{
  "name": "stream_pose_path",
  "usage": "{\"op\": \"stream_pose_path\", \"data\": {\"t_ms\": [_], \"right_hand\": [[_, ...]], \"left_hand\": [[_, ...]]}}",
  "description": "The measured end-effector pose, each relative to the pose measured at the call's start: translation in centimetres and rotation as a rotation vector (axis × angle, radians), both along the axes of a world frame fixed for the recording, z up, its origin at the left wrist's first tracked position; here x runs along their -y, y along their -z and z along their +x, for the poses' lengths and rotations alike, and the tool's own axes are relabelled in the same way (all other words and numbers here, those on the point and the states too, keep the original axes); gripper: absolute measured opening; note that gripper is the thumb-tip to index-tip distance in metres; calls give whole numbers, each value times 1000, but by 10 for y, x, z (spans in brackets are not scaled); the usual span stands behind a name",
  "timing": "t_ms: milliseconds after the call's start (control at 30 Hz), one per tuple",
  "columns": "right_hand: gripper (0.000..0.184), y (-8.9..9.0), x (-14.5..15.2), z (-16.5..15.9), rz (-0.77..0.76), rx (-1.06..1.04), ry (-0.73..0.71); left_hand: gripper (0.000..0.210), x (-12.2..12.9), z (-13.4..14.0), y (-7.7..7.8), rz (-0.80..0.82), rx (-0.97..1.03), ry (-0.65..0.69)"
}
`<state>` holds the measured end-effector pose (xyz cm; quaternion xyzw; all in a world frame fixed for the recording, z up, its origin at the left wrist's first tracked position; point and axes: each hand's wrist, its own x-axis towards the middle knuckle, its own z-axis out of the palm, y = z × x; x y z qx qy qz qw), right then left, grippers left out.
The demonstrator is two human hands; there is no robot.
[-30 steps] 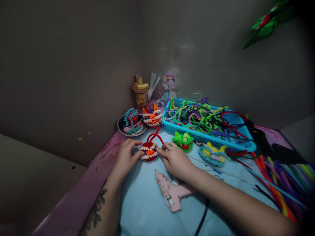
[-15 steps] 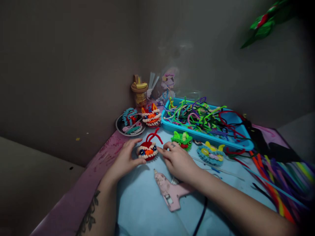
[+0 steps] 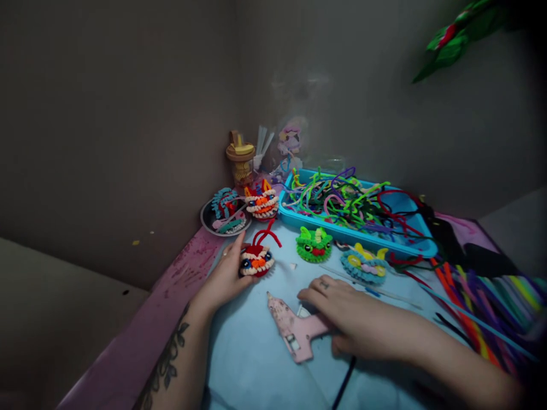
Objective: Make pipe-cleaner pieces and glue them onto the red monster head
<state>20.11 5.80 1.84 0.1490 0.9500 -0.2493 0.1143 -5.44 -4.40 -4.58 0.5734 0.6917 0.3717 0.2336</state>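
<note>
Head view: my L hand [image 3: 226,279] is at the L side of the red-and-cream face piece [image 3: 257,262], set in tighter than 0.5 s ago. Thumb lies along the lower edge, fingers part-curled behind the L side; contact seems present, but I can't tell if they grip. Pos. of piece: on the blue cloth [image 3: 243,347], front toward me, w/ two red stems [image 3: 268,234] rising from its top; loc. approx. unchanged.

R hand [image 3: 354,316] shows the main change: prev. beside the R edge of the piece, now back and lower, over the handle end of the pink glue gun [image 3: 290,327]. Fingers bent; I can't tell if they're closed on the handle, as the hand hides its end. Gun lies on its side, nozzle pointing away, same spot as before; black cord [image 3: 344,384] runs toward me.

W/ R hand withdrawn, the green face piece [image 3: 314,246] is in full view, plus a small white scrap [image 3: 293,266] btwn it and the red-and-cream piece. Blue-and-yellow piece [image 3: 365,266] sits R of the green one, just in front of the blue tray [image 3: 299,216] of loose stems, no change
</note>
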Motion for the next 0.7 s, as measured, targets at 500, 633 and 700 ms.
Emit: {"op": "stream_pose_path", "data": {"t_ms": [500, 633, 700], "right_hand": [[44, 18, -15, 56, -742, -562, 425], [40, 16, 15, 40, -856, -770, 563], [40, 10, 39, 23, -775, -881, 667]], "left_hand": [[89, -14, 15, -6, 99, 2, -36], [47, 8, 40, -42, 93, 21, -236], [32, 32, 64, -58, 55, 146, -118]]}}
